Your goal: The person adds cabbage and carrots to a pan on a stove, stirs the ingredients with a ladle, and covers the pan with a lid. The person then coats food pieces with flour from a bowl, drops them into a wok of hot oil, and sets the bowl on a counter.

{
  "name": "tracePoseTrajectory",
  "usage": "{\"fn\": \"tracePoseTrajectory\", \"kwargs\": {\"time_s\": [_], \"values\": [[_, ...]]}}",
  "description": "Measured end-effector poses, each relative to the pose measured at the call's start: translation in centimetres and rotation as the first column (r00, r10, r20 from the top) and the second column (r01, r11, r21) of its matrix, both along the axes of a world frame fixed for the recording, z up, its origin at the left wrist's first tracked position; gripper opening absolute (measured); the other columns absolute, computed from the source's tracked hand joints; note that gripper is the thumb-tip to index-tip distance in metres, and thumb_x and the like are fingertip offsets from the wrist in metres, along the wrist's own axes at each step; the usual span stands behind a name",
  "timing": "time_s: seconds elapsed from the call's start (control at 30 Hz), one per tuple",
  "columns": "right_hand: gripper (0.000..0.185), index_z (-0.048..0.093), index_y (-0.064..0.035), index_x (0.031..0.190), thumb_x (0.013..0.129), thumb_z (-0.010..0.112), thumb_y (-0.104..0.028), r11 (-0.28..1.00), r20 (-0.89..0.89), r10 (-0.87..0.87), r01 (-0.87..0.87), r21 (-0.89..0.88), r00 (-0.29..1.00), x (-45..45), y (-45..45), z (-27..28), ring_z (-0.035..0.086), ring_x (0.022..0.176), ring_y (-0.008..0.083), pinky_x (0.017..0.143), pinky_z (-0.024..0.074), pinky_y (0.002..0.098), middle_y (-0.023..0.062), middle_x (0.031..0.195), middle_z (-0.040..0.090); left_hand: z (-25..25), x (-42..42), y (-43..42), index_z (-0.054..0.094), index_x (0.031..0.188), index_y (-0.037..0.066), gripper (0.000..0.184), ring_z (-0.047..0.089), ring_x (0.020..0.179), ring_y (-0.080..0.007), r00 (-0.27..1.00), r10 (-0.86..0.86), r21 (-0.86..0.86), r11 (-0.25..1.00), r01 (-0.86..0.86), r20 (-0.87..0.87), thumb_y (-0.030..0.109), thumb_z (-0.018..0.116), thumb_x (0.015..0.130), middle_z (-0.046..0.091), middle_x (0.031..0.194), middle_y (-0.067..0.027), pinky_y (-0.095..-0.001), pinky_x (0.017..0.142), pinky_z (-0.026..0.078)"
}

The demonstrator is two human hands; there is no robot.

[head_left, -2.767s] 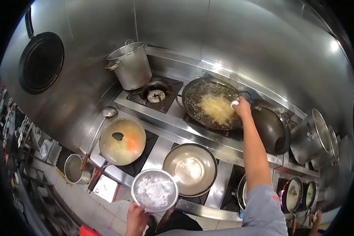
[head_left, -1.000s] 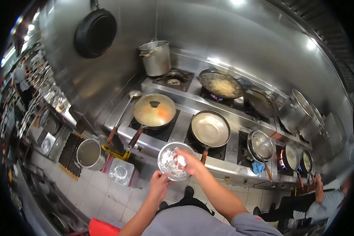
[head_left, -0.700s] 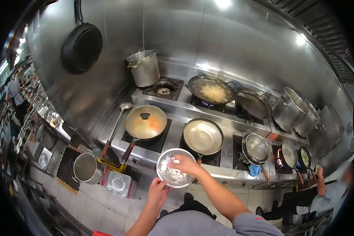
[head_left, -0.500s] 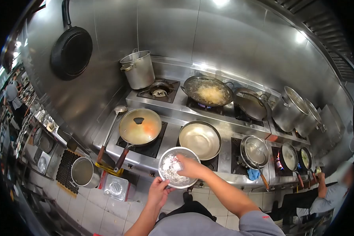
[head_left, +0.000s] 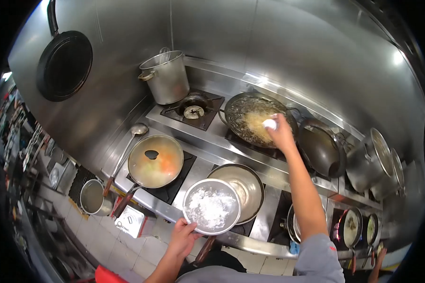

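Note:
My left hand [head_left: 182, 237] grips the near left rim of a metal bowl [head_left: 188, 214] that holds white powder [head_left: 210, 207]. The bowl is over the front edge of the stove and partly covers a wide empty pan [head_left: 250, 188]. My right hand [head_left: 279, 132] is stretched over the right part of a black wok [head_left: 238, 115], its fingers closed on a white, powder-coated piece [head_left: 269, 124]. Under it, pale yellow food [head_left: 256, 123] bubbles in the wok's oil.
A lidded pan [head_left: 156, 161] with orange and green contents is at front left, beside a ladle [head_left: 138, 129]. A tall pot [head_left: 165, 78] is at back left. Right are a dark wok [head_left: 318, 151], large pots [head_left: 370, 160] and small pans [head_left: 350, 228]. A co-worker's hand [head_left: 378, 259] shows lower right.
My right hand has left the powder bowl and moved up over the wok with the white piece. The view has shifted closer to the stove; my left hand still holds the bowl.

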State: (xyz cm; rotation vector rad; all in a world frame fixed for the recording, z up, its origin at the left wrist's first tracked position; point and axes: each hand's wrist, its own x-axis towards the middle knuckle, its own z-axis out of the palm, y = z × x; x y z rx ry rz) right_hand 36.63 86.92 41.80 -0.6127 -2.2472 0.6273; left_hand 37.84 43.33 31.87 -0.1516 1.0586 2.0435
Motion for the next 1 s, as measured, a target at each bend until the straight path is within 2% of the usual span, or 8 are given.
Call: {"fn": "tracePoseTrajectory", "kwargs": {"time_s": [0.07,0.27,0.4,0.5,0.6,0.73,0.93,1.0], "values": [[0.033,0.055,0.0000,0.100,0.072,0.068,-0.010,0.995,0.103,-0.098,0.098,0.013,0.990,-2.3,3.8,-0.9,0.059,0.095,0.0415,0.080,0.0471,0.0449,0.0255,0.098,0.061,0.1,0.3,-0.9,0.049,0.097,0.006,0.011,0.062,0.095,-0.0268,0.997,0.075,-0.025,0.997,-0.075,-0.019,0.000,0.051,0.089,0.061,0.105,-0.0144,-0.0449,0.077,0.055],[0.031,0.058,0.0003,0.100,0.072,0.065,-0.010,0.965,0.309,-0.250,0.212,0.152,0.918,-9.2,14.1,-8.9,0.059,0.096,0.0405,0.081,0.0469,0.0459,0.0246,0.097,0.063,1.0,2.7,-5.7,0.050,0.094,0.008,0.013,0.062,0.092,-0.0236,0.938,0.346,-0.142,0.927,-0.346,-0.026,0.001,0.056,0.085,0.061,0.101,-0.0109,-0.0414,0.073,0.055],[0.026,0.061,0.0002,0.099,0.074,0.062,-0.009,0.934,0.189,-0.333,0.295,0.204,0.924,-12.6,17.1,-8.0,0.059,0.094,0.0407,0.081,0.0469,0.0461,0.0244,0.096,0.063,-1.2,4.5,-9.8,0.050,0.094,0.007,0.012,0.063,0.094,-0.0276,0.876,0.470,-0.150,0.864,-0.481,-0.102,0.002,0.053,0.083,0.061,0.105,-0.0130,-0.0443,0.071,0.059],[0.023,0.062,0.0000,0.097,0.076,0.060,-0.008,0.928,0.082,-0.274,0.242,0.283,0.958,-12.3,14.6,-2.2,0.059,0.093,0.0422,0.080,0.0469,0.0455,0.0244,0.094,0.064,-0.6,5.5,-11.2,0.050,0.093,0.008,0.012,0.063,0.094,-0.0271,0.836,0.544,-0.136,0.825,-0.548,-0.068,0.001,0.052,0.084,0.060,0.107,-0.0124,-0.0441,0.070,0.058],[0.021,0.063,0.0005,0.095,0.078,0.061,-0.010,0.947,-0.014,-0.102,0.102,0.306,0.995,-11.5,7.7,5.1,0.063,0.085,0.0359,0.076,0.0478,0.0408,0.0207,0.088,0.065,-0.4,6.2,-13.1,0.049,0.095,0.009,0.013,0.060,0.098,-0.0268,0.802,0.595,-0.102,0.796,-0.597,-0.053,0.001,0.051,0.085,0.058,0.110,-0.0115,-0.0498,0.078,0.054],[0.015,0.063,-0.0023,0.095,0.084,0.063,-0.012,0.933,-0.157,0.357,-0.358,0.025,0.921,-10.0,-5.5,12.2,0.054,0.072,0.0112,0.065,0.0440,0.0269,0.0029,0.079,0.061,0.4,7.2,-17.0,0.049,0.097,0.008,0.012,0.057,0.103,-0.0248,0.784,0.609,-0.031,0.787,-0.616,-0.121,0.002,0.052,0.087,0.058,0.110,-0.0103,-0.0491,0.082,0.051],[0.017,0.062,-0.0022,0.098,0.084,0.064,-0.013,0.610,0.047,0.781,-0.746,-0.268,0.622,-6.1,-34.2,18.0,0.050,0.073,0.0053,0.068,0.0417,0.0222,-0.0025,0.082,0.058,0.7,13.6,-28.4,0.051,0.094,0.010,0.010,0.058,0.097,-0.0201,0.588,0.798,0.017,0.595,-0.804,-0.133,0.003,0.055,0.088,0.060,0.105,-0.0071,-0.0423,0.077,0.052],[0.017,0.062,-0.0029,0.098,0.084,0.064,-0.012,0.312,0.043,0.949,-0.907,-0.284,0.313,-5.6,-42.9,17.3,0.052,0.071,0.0056,0.067,0.0432,0.0227,-0.0023,0.082,0.058,0.5,17.0,-32.7,0.051,0.089,0.012,0.010,0.060,0.093,-0.0166,0.532,0.832,0.109,0.550,-0.828,-0.156,0.004,0.057,0.088,0.062,0.100,-0.0053,-0.0385,0.075,0.053]]}}
